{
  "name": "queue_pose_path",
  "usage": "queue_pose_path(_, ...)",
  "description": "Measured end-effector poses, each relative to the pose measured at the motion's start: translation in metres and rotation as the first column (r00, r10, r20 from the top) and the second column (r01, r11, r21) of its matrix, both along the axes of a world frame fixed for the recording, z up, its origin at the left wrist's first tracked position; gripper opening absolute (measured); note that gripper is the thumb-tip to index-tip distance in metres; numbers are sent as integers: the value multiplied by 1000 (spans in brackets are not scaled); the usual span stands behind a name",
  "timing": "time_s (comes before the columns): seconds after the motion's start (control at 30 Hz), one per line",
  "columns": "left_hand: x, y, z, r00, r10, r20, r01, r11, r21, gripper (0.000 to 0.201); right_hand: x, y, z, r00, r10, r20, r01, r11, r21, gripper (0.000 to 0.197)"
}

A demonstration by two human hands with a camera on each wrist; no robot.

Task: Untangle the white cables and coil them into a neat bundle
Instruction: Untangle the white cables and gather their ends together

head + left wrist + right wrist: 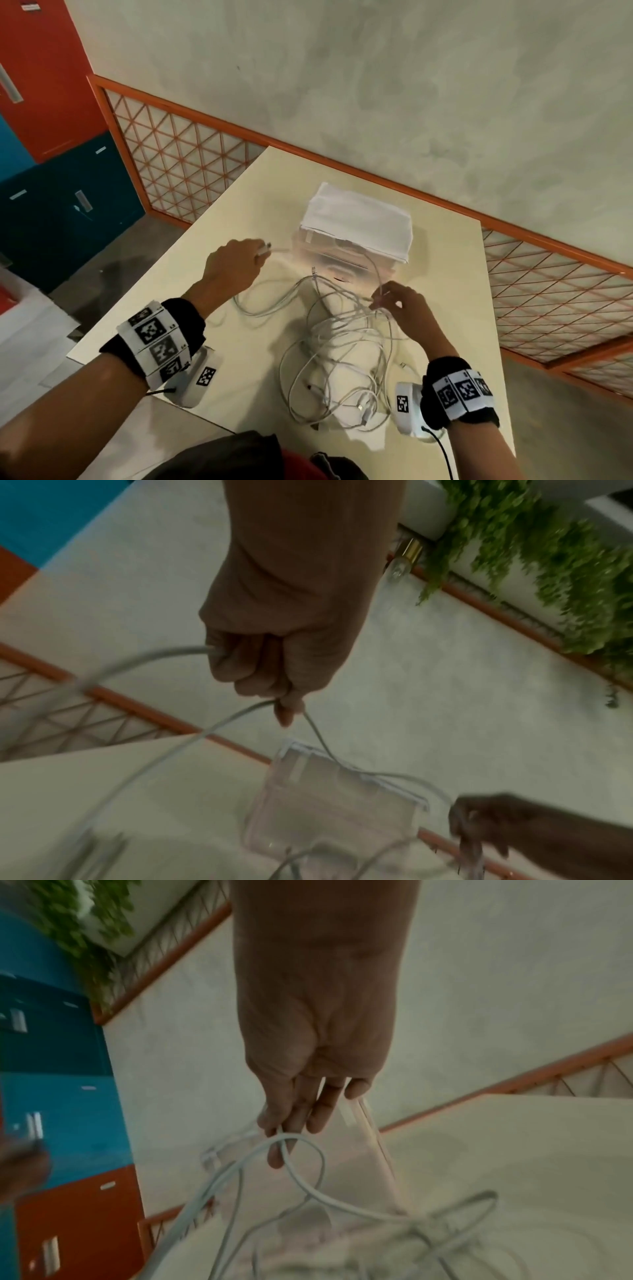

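Note:
A tangle of white cables (pixel 339 363) lies on the cream table (pixel 239 212), with loose plugs near the front edge. My left hand (pixel 236 265) is raised left of the pile, its curled fingers gripping one cable end (pixel 263 251); in the left wrist view that hand (pixel 270 669) shows a strand (pixel 154 764) looping away from the fist. My right hand (pixel 397 305) pinches a strand (pixel 378 301) above the pile; in the right wrist view its fingers (pixel 291 1123) hold a loop (pixel 301 1167) of cable.
A clear plastic box with a white cloth on top (pixel 359 222) stands just behind the cables. Orange lattice railings (pixel 191 164) border the table's far side. Coloured lockers (pixel 51 137) stand at the left. Green plants (pixel 548 561) hang above in the left wrist view.

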State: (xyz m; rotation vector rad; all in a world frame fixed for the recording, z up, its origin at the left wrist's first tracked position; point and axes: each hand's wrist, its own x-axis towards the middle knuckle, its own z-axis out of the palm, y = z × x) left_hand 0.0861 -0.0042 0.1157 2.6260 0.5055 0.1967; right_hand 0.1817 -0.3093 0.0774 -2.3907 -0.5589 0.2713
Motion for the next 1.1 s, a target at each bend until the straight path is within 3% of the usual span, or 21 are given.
queue_pose_path(0.13, -12, 6, -20, 952, -17, -306, 38, 997, 61, 31, -6, 7, 47, 985, -117, 128, 60, 921, 384, 12)
queue_pose_path(0.27, -14, 10, -31, 924, -67, -375, 34, 995, -93, 15, -6, 10, 77, 977, -140, 164, 17, 808, 589, 16)
queue_pose_path(0.33, -13, 8, -33, 950, -128, -286, 78, 980, -181, 18, -8, 13, 84, 979, -87, 185, -37, 814, 579, 18)
queue_pose_path(0.4, -11, 2, -27, 990, -132, -44, 115, 956, -271, 29, -13, 19, 86, 984, -24, 178, -75, 845, 530, 19)
queue_pose_path(0.47, -7, -12, -11, 966, -143, 216, 215, 908, -361, 32, -19, 28, 83, 988, 44, 145, -110, 866, 488, 19)
queue_pose_path(0.53, -5, -29, 7, 916, -254, 312, 376, 815, -440, 34, -27, 40, 80, 989, 105, 103, -142, 867, 478, 15)
queue_pose_path(0.6, -4, -47, 13, 856, -420, 302, 517, 725, -456, 28, -34, 52, 78, 982, 160, 100, -188, 864, 467, 15)
queue_pose_path(0.67, -4, -58, 9, 831, -502, 240, 555, 714, -427, 13, -38, 58, 79, 976, 196, 98, -218, 843, 491, 13)
queue_pose_path(0.8, -9, -46, 1, 858, -430, 281, 501, 820, -276, 32, -30, 47, 71, 987, 160, 34, -154, 835, 528, 8)
queue_pose_path(0.9, -16, -28, 5, 898, -368, 240, 421, 878, -230, 33, -23, 28, 43, 984, 175, -12, -163, 939, 301, 21)
queue_pose_path(1.0, -25, -14, 4, 906, -419, 64, 420, 866, -273, 33, -25, 15, 16, 991, 79, -108, -55, 976, 210, 35)
queue_pose_path(1.1, -38, -9, -5, 820, -529, -218, 418, 814, -403, 39, -26, 8, 3, 989, -10, -148, 33, 987, 154, 50)
